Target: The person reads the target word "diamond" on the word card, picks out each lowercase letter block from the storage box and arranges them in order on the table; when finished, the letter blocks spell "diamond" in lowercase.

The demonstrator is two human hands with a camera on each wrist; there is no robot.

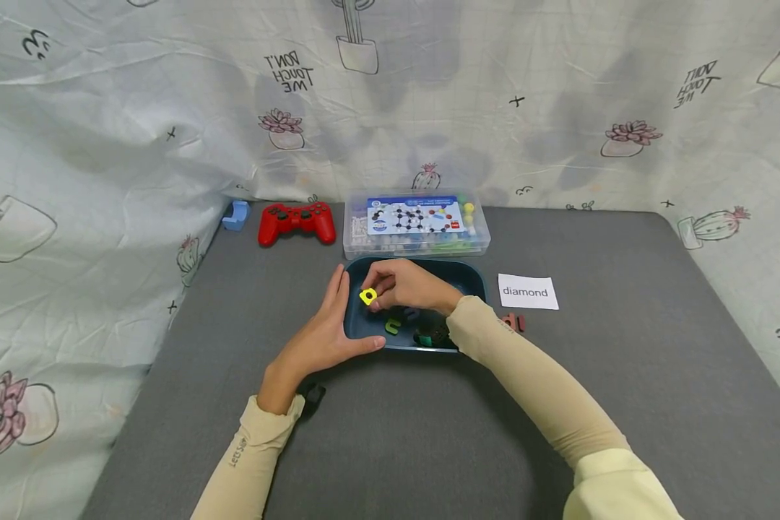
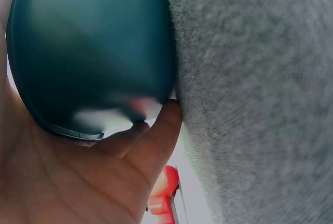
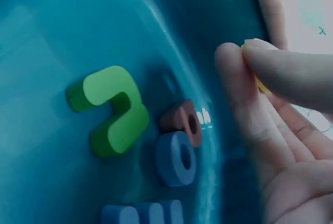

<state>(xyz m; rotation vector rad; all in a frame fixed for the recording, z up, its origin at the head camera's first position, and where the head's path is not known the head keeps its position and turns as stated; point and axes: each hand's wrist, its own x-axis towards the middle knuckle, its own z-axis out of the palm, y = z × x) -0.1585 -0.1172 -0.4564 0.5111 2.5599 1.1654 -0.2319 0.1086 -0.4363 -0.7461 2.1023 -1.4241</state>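
Over the left part of the dark teal tray, my right hand pinches a small yellow letter with a round hole, between thumb and fingers. My left hand lies against the tray's left end, its fingers straight along the outside and the thumb stretched over the near rim. In the tray lie a green letter n, a blue o, a reddish-brown letter and part of a blue m. My right forearm covers some of the tray's right side.
A white card reading "diamond" lies right of the tray, with reddish letters below it. Behind stand a clear plastic box of molecule parts, a red game controller and a blue holder. A printed cloth hangs around the table.
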